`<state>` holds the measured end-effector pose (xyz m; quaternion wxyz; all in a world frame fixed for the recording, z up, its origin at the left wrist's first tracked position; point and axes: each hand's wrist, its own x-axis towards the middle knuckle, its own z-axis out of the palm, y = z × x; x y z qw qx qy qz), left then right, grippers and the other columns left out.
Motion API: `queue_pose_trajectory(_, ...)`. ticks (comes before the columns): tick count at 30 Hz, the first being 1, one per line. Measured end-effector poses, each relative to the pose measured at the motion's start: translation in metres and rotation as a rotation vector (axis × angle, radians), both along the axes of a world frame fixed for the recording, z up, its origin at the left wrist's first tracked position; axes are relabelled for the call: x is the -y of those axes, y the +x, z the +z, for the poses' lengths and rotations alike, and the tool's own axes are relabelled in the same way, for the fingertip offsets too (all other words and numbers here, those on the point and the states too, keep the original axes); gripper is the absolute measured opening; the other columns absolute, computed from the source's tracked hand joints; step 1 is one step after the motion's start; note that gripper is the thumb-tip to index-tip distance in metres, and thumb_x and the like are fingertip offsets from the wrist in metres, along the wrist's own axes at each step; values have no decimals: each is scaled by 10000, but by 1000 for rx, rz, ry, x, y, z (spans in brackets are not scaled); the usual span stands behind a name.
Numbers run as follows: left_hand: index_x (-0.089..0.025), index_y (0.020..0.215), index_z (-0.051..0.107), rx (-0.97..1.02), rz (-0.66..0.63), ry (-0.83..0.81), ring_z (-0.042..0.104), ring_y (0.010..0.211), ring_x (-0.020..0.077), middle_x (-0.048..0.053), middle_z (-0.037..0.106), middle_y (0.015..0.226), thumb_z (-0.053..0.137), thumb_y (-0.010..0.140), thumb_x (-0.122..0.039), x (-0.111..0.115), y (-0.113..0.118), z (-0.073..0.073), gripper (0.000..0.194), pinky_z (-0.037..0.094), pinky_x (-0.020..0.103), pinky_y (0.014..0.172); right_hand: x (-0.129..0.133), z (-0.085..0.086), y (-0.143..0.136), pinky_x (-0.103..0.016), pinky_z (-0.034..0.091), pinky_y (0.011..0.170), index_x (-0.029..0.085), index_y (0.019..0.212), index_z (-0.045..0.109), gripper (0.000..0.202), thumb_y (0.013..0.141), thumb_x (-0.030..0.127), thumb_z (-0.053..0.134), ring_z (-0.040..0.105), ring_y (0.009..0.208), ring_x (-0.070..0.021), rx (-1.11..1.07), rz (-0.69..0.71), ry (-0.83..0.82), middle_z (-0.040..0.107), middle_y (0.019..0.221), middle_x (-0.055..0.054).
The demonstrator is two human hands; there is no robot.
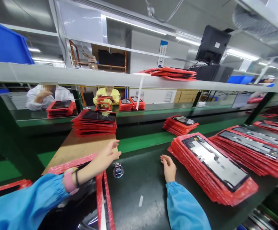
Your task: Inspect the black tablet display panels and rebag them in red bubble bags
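Observation:
My left hand reaches across the wooden board, fingers apart and holding nothing. Beneath that forearm lies a dark glossy screen panel on red bubble wrap. A small shiny round object sits on the dark tabletop just below the left hand; its kind is unclear. My right hand hovers over or rests on the tabletop, fingers loosely bent with nothing visible in them. Closest to it on the right is a tall stack of red bubble-wrap sheets, topped by a silver-backed screen panel.
More red-wrapped stacks stand at the right, behind and on the board. A white strip lies on the tabletop. A shelf rail crosses overhead. Two people, in white and yellow, sit opposite.

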<state>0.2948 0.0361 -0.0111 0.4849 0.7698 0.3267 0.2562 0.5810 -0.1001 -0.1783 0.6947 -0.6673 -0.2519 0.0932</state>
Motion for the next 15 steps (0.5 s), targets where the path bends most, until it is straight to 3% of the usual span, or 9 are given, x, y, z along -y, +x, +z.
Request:
queue_pose_trajectory(3,-191,1226,514,-74,-2,-27,504,1233,268,138,561,1280,605,831,-262,-13,53,-9,411,390,436,1040,-5,1,9,-446,515,869,193,1157,586,283,909,329,577,603,1035,-228,21,-27,-9,589,1223,-83)
queue_pose_trajectory(7,-168,1208,549,-200,-13,-82,596,1047,238,97,581,1223,577,891,-312,-35,127,-22,349,499,464,890,-21,3,26,-469,503,891,201,1206,560,327,907,331,579,585,1078,-246,26,-70,-1,557,1276,-91)
queue_pose_trajectory(15,-169,1200,556,-197,-27,-137,603,1033,235,93,583,1215,576,893,-330,-60,282,-41,347,520,440,857,-86,21,89,-457,509,879,213,1218,551,336,911,348,568,589,1065,-243,-2,-114,53,556,1272,-88)
